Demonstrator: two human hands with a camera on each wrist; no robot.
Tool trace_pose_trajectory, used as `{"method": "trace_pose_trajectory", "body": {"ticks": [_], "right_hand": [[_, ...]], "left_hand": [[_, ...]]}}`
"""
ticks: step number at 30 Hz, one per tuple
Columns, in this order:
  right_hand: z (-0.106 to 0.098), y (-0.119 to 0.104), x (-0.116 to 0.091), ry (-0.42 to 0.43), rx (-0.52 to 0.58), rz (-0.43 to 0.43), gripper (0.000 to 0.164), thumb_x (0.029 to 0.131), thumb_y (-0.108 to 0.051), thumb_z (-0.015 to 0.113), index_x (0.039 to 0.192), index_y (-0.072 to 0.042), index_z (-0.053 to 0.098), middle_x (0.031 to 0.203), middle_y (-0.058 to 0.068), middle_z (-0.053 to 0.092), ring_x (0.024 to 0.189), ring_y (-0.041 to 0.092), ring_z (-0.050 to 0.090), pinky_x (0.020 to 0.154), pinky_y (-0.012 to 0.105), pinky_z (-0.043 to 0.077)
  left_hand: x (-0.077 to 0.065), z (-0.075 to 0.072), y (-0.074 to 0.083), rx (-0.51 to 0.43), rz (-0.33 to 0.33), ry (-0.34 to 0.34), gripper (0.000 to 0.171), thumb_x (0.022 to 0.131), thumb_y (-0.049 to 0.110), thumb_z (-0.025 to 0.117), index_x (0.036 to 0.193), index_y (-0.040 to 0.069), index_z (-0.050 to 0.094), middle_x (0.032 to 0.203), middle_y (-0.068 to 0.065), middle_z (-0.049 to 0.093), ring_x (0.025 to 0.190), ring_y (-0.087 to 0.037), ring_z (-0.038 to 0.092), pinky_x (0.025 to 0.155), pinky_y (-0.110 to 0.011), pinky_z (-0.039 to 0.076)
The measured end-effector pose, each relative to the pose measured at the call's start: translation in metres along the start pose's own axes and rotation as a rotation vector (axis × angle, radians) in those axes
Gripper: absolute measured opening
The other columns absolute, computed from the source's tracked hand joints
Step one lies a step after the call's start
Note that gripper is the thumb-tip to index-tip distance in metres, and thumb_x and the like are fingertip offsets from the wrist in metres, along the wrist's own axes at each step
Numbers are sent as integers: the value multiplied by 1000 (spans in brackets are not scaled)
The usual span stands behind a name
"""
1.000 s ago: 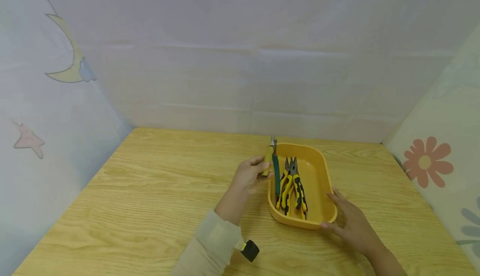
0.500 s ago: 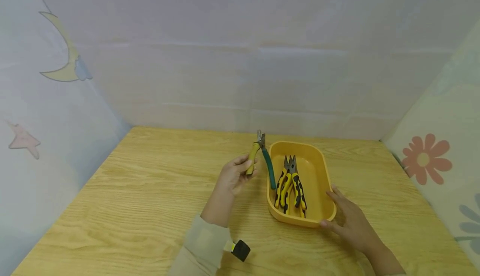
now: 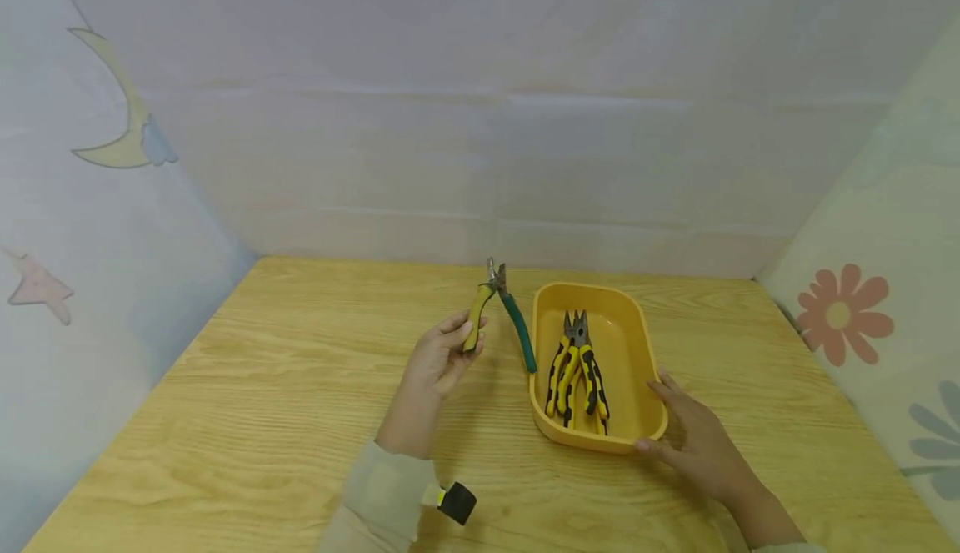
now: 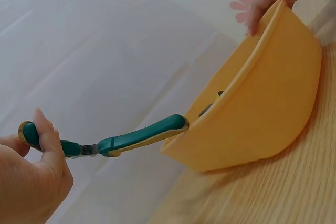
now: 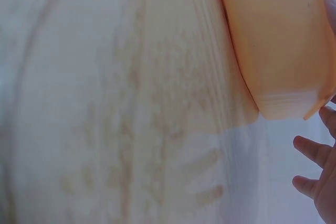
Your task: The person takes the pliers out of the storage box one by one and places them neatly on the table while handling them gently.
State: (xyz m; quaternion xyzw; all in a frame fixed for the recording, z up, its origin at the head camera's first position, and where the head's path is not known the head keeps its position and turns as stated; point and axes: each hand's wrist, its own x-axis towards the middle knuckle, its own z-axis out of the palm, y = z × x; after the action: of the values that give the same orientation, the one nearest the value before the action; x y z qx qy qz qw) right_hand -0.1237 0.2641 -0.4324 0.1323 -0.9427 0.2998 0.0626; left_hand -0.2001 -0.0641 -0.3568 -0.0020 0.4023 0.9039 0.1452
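My left hand (image 3: 429,363) holds a pair of pliers (image 3: 519,332) by its yellow-faced handle, left of a yellow plastic tray (image 3: 651,344). The pliers point away from me with jaws and handles spread; the other, green handle hangs close to the tray's left rim. Whether it touches the rim I cannot tell. In the left wrist view the handles (image 4: 144,134) show green with yellow edges. Several yellow-and-black pliers (image 3: 574,369) lie bunched in the tray's left half. My right hand (image 3: 705,449) holds the tray's near right corner between thumb and fingers, some fingers spread outside.
The tray stands on a wood-grain table (image 3: 300,386), right of the middle. Pale cloth walls (image 3: 465,119) enclose the back and both sides. A black wrist device (image 3: 457,503) sits at my left cuff.
My left hand has drawn the green-and-yellow pliers leftward from over the tray's left rim, and their handles have spread wider. My right hand stays at the tray corner.
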Motion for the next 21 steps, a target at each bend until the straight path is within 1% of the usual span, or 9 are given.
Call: {"method": "trace_pose_trajectory", "body": {"ticks": [5,11,14,19,21], "right_hand": [[0,-1,0,-2,10,-2,77,70,-33,70,132,-7,32,138,21,19,115,47,25,82,62,22],[-1,-1,0,6,-1,-9,77,70,-33,70,131,-5,33,137,22,20,114,47,26,82,62,22],[0,0,0,10,-4,-15,77,69,-33,70,131,-5,33,137,22,21,114,47,27,82,62,23],[1,0,0,4,-5,-1,76,70,-33,69,131,-6,33,138,21,20,115,47,26,82,62,23],[1,0,0,3,-7,4,76,70,-34,69,131,-6,32,138,20,19,115,47,26,82,62,22]], "left_hand": [[-2,-8,3,27,16,9,37,89,-4,37,125,-12,31,109,-17,44,76,-12,52,68,-15,44],[-3,-17,-1,38,-5,42,39,90,-4,36,127,-12,29,116,-23,36,81,-14,50,71,-16,44],[-3,-20,-4,39,-15,45,40,90,-3,37,127,-13,28,116,-23,37,81,-13,49,73,-17,43],[-3,-25,-8,46,-32,37,40,90,-3,36,127,-12,27,113,-18,39,81,-12,49,75,-17,42],[-3,-26,-9,51,-35,36,39,90,-2,36,127,-12,26,114,-19,37,81,-12,49,75,-17,42]]}}
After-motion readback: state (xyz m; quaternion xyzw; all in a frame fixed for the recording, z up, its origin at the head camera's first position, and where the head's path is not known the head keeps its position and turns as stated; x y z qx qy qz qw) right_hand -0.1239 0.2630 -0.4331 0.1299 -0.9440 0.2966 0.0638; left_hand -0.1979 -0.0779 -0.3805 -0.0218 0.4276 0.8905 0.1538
